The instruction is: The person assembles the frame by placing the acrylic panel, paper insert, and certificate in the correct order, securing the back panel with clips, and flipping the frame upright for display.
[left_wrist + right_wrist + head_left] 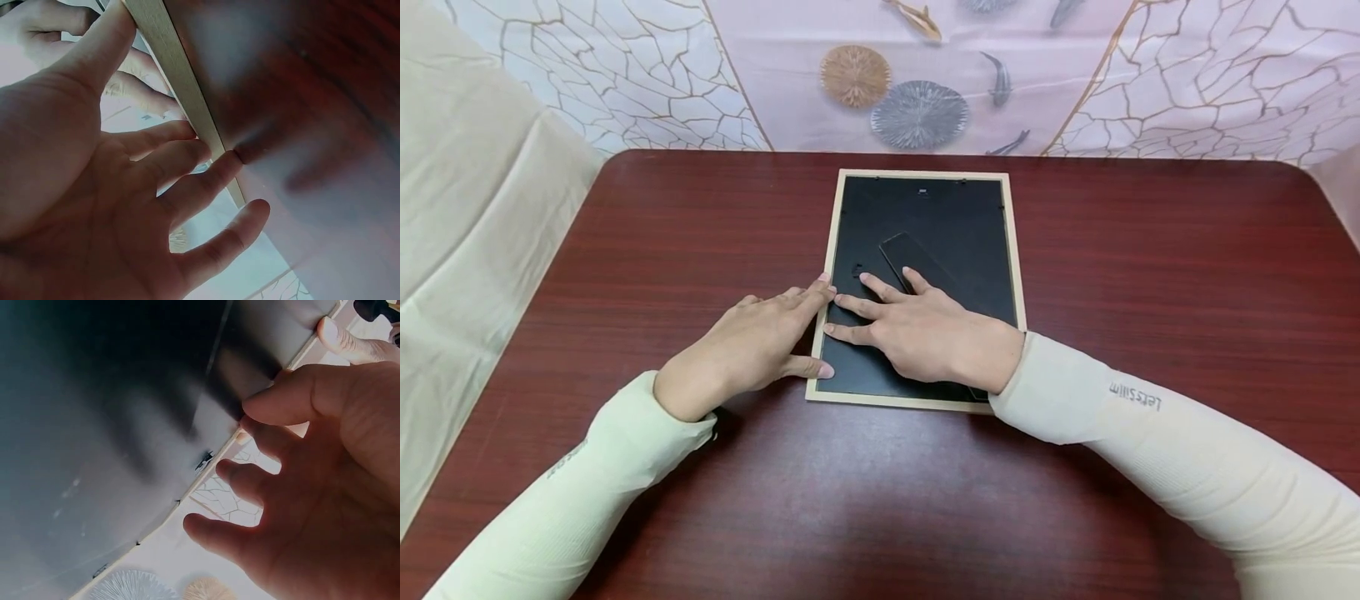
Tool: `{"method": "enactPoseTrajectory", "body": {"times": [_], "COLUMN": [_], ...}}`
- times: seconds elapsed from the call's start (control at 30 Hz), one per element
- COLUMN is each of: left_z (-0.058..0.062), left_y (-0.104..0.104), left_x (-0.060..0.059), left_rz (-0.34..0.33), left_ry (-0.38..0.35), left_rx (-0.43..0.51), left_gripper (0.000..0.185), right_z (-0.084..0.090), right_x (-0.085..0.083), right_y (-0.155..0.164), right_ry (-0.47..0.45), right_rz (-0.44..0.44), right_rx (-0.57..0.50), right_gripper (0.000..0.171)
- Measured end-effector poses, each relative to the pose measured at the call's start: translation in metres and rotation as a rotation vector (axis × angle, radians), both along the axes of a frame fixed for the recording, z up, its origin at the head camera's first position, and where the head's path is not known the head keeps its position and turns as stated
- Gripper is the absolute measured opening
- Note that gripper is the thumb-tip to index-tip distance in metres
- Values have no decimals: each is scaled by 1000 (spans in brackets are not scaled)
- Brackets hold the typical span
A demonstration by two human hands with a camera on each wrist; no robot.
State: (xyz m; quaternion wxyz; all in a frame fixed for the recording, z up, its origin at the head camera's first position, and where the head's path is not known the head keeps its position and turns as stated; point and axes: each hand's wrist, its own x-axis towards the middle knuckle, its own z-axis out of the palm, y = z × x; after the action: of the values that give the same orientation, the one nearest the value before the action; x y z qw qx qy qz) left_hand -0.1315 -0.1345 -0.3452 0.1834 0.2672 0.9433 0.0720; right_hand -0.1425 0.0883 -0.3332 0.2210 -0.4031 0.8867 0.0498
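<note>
A picture frame (1013,250) with a pale wooden rim lies back side up on the table, its black backing board (955,212) showing. A slanted easel stand (910,250) lies flat on that board, partly covered by my right hand (925,333). The fingers of this hand are spread, and their tips touch the board near its left side. My left hand (752,346) is at the left rim with fingers extended. Its thumb reaches over the rim near the lower left corner. In the left wrist view, fingertips meet the wooden rim (181,81).
The dark red wooden table (1150,275) reflects light. Small dark metal tabs (962,181) line the rim's inner edge, with a hanger (922,192) at the board's top. Behind the table hangs a patterned cloth (1037,75); pale fabric (467,208) drapes at left.
</note>
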Motion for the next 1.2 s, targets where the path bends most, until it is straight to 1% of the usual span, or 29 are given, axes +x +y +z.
{"method": "enactPoseTrajectory", "body": {"times": [0.2,0.27,0.37,0.43,0.5,0.57,0.67,0.77,0.87,0.97,1.1,1.2], "left_z": [-8,-10,-14,-15,-15,-15,-14,-14,-13,-13,-14,-15], "left_y": [-11,-15,-18,-18,-18,-17,-17,-15,-11,-4,4,8], "left_x": [5,7,10,13,16,20,26,33,40,48,58,63], "left_rz": [21,24,16,11,7,2,-5,-7,16,40,41,49], "left_ry": [-26,-22,-5,6,8,7,-4,-12,-18,-15,12,37], "left_rx": [60,77,82,79,75,74,86,98,109,108,96,87], "left_gripper": [97,96,95,95,96,98,103,107,108,108,107,104], "right_z": [2,4,11,14,16,17,14,10,3,-2,-10,-13], "right_x": [-10,-14,-22,-30,-40,-51,-66,-77,-88,-103,-121,-132], "right_y": [3,9,26,41,59,77,102,123,138,149,157,160], "right_ry": [-84,-86,-65,-31,3,28,60,94,139,164,154,141], "right_rz": [35,51,48,32,1,-53,-145,-223,-255,-274,-299,-337], "right_rx": [-20,-54,-134,-205,-266,-297,-301,-272,-253,-216,-182,-193], "right_gripper": [74,74,71,70,68,66,67,69,69,70,70,69]}}
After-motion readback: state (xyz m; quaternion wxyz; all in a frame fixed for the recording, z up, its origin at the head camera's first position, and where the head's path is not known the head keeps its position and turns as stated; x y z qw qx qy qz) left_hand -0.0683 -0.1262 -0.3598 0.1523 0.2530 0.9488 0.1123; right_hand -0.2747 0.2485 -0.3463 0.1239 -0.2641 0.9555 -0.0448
